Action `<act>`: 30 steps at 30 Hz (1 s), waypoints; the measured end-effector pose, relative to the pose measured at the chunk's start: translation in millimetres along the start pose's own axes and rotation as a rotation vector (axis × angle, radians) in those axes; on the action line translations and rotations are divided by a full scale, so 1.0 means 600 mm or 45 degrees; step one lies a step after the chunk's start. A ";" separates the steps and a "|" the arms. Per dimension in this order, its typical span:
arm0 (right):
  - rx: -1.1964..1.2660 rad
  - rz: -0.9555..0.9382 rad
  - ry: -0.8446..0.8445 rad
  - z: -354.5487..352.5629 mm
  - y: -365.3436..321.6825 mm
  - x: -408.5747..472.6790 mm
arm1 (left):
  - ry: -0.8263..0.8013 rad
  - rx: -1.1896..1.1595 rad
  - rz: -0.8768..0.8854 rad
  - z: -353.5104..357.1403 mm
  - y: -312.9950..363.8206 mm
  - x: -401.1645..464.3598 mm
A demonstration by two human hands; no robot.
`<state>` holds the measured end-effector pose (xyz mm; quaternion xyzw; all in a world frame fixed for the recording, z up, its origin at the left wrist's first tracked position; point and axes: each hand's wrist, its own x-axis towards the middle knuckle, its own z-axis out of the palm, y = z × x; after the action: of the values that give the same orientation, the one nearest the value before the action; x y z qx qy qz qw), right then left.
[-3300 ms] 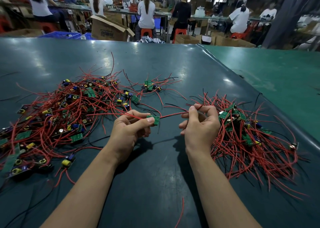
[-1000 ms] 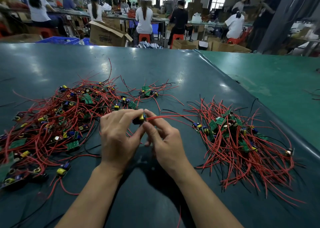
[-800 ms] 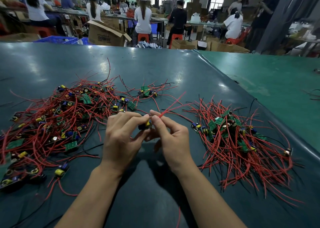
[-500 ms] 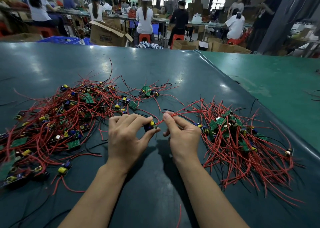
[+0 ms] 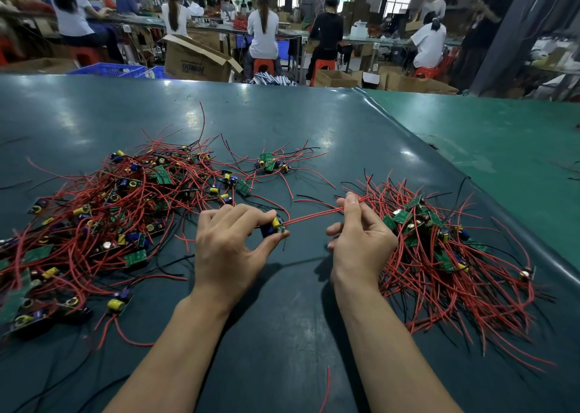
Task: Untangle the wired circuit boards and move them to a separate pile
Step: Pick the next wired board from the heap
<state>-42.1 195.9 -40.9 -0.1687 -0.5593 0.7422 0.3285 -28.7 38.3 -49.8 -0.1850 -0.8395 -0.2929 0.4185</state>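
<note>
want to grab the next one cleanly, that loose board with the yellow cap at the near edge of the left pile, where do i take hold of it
Pinch the loose board by its body, at the yellow capacitor end, not by its wire. It lies apart at the near edge of the tangled pile, with one red lead trailing toward you across the table. Coming from above and the near side with the left hand probably avoids the other wires.

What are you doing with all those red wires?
A person is sorting small circuit boards with red wires. The left hand pinches one small board, and the right hand holds its red wires stretched out. A big tangled pile lies on the left, a sorted pile on the right.
</note>
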 end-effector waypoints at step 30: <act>-0.161 0.195 -1.212 0.008 0.001 -0.061 | -0.051 -0.198 0.008 -0.010 0.006 -0.001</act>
<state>-18.9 167.4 -44.3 0.1292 -0.6773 0.7236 -0.0304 -22.6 37.0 -45.9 -0.2253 -0.8220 -0.3521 0.3868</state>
